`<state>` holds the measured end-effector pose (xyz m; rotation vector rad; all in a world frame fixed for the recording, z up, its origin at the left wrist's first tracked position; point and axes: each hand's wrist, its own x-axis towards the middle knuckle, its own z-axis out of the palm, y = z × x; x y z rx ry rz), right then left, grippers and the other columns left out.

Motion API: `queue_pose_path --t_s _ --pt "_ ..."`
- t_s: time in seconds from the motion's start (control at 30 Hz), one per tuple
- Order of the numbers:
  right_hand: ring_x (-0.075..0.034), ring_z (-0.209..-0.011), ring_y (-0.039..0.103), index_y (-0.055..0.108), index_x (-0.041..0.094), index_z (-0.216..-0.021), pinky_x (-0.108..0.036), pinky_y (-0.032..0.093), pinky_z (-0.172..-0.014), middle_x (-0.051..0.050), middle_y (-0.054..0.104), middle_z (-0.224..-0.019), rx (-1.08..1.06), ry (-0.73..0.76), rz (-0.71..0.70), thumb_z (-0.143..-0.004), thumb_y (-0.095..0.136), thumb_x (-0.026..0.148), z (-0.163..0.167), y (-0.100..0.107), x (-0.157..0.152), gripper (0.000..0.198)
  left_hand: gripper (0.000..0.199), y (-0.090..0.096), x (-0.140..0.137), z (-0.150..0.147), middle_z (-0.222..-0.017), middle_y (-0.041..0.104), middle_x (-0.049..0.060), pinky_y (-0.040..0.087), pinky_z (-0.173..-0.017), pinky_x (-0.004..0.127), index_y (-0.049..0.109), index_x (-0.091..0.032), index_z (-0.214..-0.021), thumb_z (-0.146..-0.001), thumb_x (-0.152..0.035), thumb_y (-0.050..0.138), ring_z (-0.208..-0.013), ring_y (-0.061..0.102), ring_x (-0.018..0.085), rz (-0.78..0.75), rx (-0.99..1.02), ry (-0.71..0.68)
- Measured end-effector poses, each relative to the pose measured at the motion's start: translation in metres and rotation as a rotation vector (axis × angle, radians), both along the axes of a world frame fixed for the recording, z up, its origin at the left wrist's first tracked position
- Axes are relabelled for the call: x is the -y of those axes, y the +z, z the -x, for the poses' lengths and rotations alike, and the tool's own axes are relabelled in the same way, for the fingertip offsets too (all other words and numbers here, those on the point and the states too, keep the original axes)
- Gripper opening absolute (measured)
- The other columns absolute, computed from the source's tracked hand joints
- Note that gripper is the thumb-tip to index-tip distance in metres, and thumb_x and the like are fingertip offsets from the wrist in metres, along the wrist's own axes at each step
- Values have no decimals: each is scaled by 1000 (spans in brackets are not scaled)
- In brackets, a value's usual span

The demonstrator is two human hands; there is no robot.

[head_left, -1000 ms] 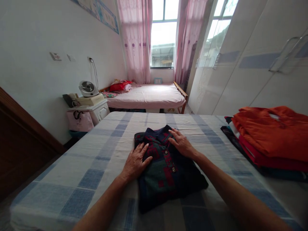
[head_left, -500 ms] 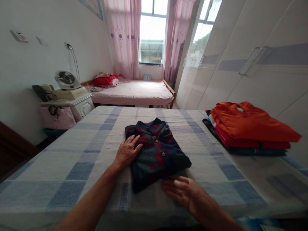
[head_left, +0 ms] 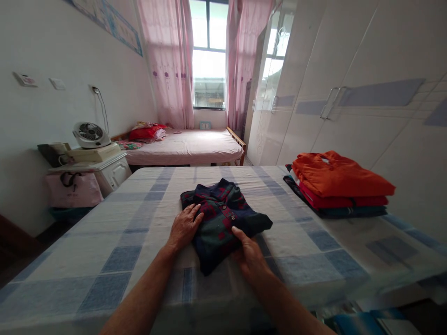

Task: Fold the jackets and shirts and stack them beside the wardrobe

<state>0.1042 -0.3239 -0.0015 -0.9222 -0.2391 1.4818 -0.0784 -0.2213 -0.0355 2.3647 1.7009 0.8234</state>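
A folded dark shirt (head_left: 218,228) in navy, green and red, with a collar and buttons, lies on the bed in front of me. My left hand (head_left: 185,224) rests flat on its left side, fingers stretched out over the cloth. At the shirt's near edge, my right hand (head_left: 249,253) has its thumb on top and its fingers tucked underneath, hidden by the fabric. The cloth lifts and bends a little there.
A stack of folded clothes, an orange garment (head_left: 335,177) uppermost, sits to the right on the checked bedsheet (head_left: 139,251). Wardrobe doors (head_left: 349,125) line the right. Behind stands a second bed (head_left: 195,146); a fan (head_left: 91,134) is at the left.
My right hand has slid under the shirt's near edge and closed on it, pushing that edge up slightly. The left hand stays on the shirt. The camera view has tilted up and shifted right.
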Motion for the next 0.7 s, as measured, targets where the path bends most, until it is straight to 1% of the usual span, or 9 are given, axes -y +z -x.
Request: queue_pose_path --t_s 0.07,0.1,0.17,0.23,0.37,0.47,0.53,0.6,0.7 --pt "-22 -86 68 60 21 -108 -35 57 -79 2 73 -83 -38 -13 3 -63 75 17 -5 6 -2 47 49 2 0 1 -133 55 9 33 -107 38 55 -18 -127 -93 -42 28 -127 45 20 -10 26 -13" --pt "-22 -86 68 61 21 -108 -35 57 -80 2 73 -83 -51 -16 -26 -63 74 16 -9 11 -1 47 49 4 0 2 -131 57 8 34 -107 36 56 -18 -125 -94 -42 26 -126 47 19 -17 42 -20" --pt "-22 -90 68 61 20 -108 -35 56 -82 1 74 -86 -55 -23 -104 -63 75 16 -19 26 5 47 52 6 0 4 -126 60 6 37 -106 33 60 -19 -120 -95 -41 21 -122 50 17 -36 79 -29" --pt "-23 -94 67 62 19 -107 -35 56 -83 -1 74 -90 -37 -16 -161 -64 75 16 -33 45 14 45 54 6 -2 6 -122 62 7 39 -104 34 63 -19 -115 -94 -43 18 -118 53 18 -53 119 -30" --pt "-21 -93 68 65 17 -100 -31 55 -83 -3 73 -93 29 34 -162 -67 71 17 -68 82 32 33 54 -2 -10 14 -113 65 8 42 -101 39 67 -21 -105 -91 -49 23 -110 57 22 -85 187 -3" --pt "-17 -86 69 65 15 -96 -28 56 -81 -4 74 -91 81 70 -165 -70 67 16 -96 103 33 26 54 -11 -17 19 -112 65 8 43 -99 41 68 -22 -100 -89 -52 25 -109 58 23 -92 200 5" --pt "-15 -81 70 65 14 -93 -26 57 -78 -3 74 -87 121 68 -189 -72 64 14 -113 117 24 22 55 -15 -20 22 -112 65 8 44 -98 41 69 -22 -99 -88 -54 25 -108 59 24 -85 203 19" --pt "-14 -75 69 64 13 -90 -25 58 -74 -3 73 -82 152 34 -222 -73 61 11 -129 134 6 17 57 -18 -21 23 -113 65 10 44 -98 42 69 -21 -98 -87 -56 26 -108 59 25 -73 212 34" --pt "-12 -70 68 61 15 -81 -23 58 -70 0 69 -70 217 -47 -305 -76 56 8 -154 171 -35 9 58 -22 -23 25 -113 65 10 43 -99 44 69 -21 -97 -86 -58 27 -109 59 27 -53 220 39"
